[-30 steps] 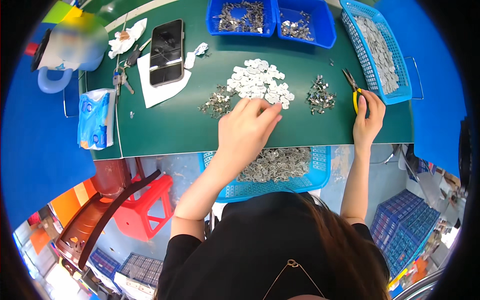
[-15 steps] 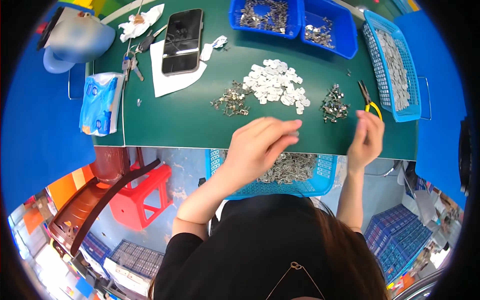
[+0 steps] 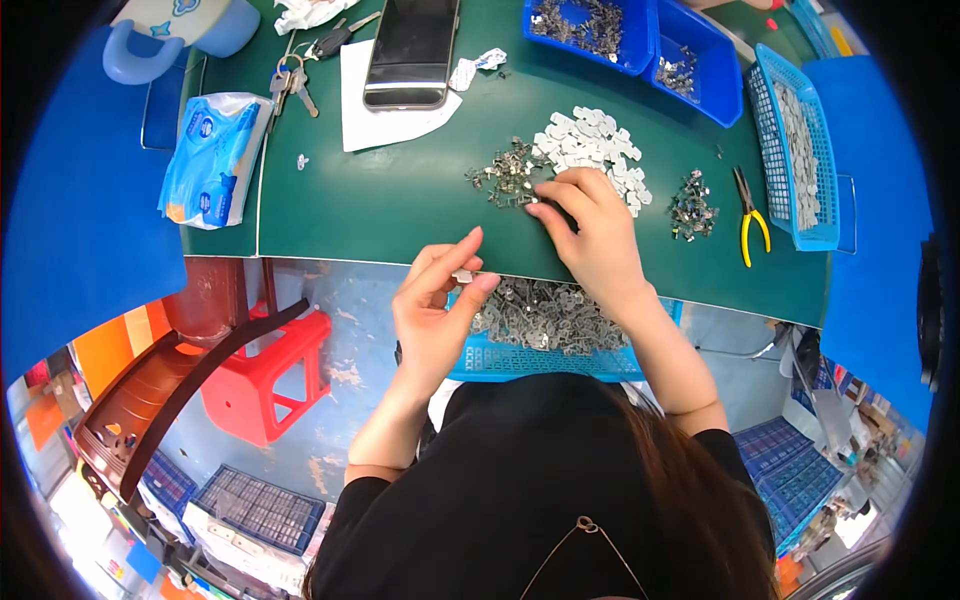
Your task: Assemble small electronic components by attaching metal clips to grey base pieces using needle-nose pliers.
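My left hand point(image 3: 428, 318) is just off the near edge of the green table, pinching a small white plate point(image 3: 463, 275) between thumb and fingers. My right hand point(image 3: 600, 235) reaches over the table to the left pile of small shiny metal parts point(image 3: 508, 172). Its thumb and forefinger close on a small metal part point(image 3: 532, 204) at the pile's near edge; the part's exact shape is too small to make out. Beside that pile, partly behind my right hand, lies a heap of white plates point(image 3: 590, 140). Another pile of metal parts point(image 3: 692, 208) sits farther right.
Yellow-handled pliers point(image 3: 752, 228) lie at the right, near a light-blue basket point(image 3: 822, 190) of plates. Blue bins point(image 3: 640, 60) with metal parts stand at the back. A phone point(image 3: 412, 55), keys point(image 3: 292, 85) and a tissue pack point(image 3: 213, 160) are leftward. Below the edge is a basket point(image 3: 520, 362) of metal pieces.
My right hand has swung left from beside the pliers to the left metal pile. My left hand has drawn back toward me, off the table edge. The whole view has shifted slightly.
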The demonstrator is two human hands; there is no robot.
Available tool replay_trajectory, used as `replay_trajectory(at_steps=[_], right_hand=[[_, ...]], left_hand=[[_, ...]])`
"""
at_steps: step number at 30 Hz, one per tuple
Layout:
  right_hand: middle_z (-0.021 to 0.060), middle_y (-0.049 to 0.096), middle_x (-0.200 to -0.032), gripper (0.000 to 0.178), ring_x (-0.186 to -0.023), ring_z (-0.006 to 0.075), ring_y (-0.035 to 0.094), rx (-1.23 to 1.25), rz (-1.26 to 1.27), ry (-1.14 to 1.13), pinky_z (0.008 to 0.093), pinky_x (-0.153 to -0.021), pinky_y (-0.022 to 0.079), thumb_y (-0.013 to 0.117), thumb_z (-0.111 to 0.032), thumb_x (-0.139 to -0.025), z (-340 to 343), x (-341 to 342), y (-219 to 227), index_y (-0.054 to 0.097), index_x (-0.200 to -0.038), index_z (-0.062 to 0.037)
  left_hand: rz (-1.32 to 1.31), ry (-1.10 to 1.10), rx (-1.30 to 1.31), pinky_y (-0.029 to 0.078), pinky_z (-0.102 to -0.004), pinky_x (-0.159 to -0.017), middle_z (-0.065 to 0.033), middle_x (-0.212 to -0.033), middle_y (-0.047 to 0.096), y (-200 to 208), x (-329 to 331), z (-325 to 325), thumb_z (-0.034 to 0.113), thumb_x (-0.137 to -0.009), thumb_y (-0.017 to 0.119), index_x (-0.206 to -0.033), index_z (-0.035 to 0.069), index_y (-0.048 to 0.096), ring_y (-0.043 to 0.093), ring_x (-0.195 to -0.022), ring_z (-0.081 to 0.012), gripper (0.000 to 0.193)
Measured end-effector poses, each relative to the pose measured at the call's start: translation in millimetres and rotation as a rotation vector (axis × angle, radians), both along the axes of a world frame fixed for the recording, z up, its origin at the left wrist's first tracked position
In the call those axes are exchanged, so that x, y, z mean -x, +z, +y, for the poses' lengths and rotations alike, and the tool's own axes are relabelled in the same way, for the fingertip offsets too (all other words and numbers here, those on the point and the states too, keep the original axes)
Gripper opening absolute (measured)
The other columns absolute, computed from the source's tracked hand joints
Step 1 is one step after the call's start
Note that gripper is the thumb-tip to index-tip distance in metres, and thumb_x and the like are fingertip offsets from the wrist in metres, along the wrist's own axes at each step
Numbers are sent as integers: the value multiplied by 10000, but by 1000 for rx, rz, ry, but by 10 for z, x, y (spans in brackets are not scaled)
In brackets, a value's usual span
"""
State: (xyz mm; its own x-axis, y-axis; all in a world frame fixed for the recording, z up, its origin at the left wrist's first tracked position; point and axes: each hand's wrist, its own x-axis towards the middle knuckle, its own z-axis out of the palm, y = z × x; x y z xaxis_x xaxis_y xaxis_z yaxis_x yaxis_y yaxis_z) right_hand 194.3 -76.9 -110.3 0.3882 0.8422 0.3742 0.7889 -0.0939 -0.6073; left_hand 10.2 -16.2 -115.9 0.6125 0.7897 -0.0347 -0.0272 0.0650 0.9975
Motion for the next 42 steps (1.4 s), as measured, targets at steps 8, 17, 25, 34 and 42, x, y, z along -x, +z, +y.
replay_trajectory(at_steps=[8,17,25,34,42], right_hand=[[75,646,-868,115,-726,163,616,-59,113,-83,264,-665,489,700,-17,-773,-153,-53,5,644,-873,-3],[174,649,-922,155,-740,203,637,-238,1099,-51,289,-667,532,646,84,-779,-470,75,426,663,-933,84],[181,651,-943,171,-766,221,665,-301,1125,8,288,-694,555,638,51,-807,-783,4,480,665,-974,77],[166,662,-932,139,-804,212,663,-360,1242,-96,286,-748,547,645,70,-789,-1015,-57,512,674,-926,70],[140,684,-902,189,-842,184,638,-361,713,-69,277,-749,524,671,110,-723,-1212,-153,442,699,-894,35]], left_hand=[[-64,-10,103,464,-213,-780,-96,-1168,599,23,-95,36,58,-939,529,-1361,17,427,558,-974,-101,436],[-177,-20,342,531,-241,-728,-129,-902,692,215,-440,-111,54,-890,618,-1071,-49,603,660,-826,-140,209],[-175,-132,341,546,-259,-714,-117,-912,683,355,-614,-386,95,-906,608,-1023,-60,635,661,-823,-144,196],[-135,-126,268,554,-278,-729,-129,-892,684,478,-766,-650,104,-908,594,-1020,-59,645,672,-806,-176,204],[-95,-184,230,538,-246,-739,-98,-892,682,437,-866,-772,88,-900,616,-997,-58,652,655,-799,-133,179]])
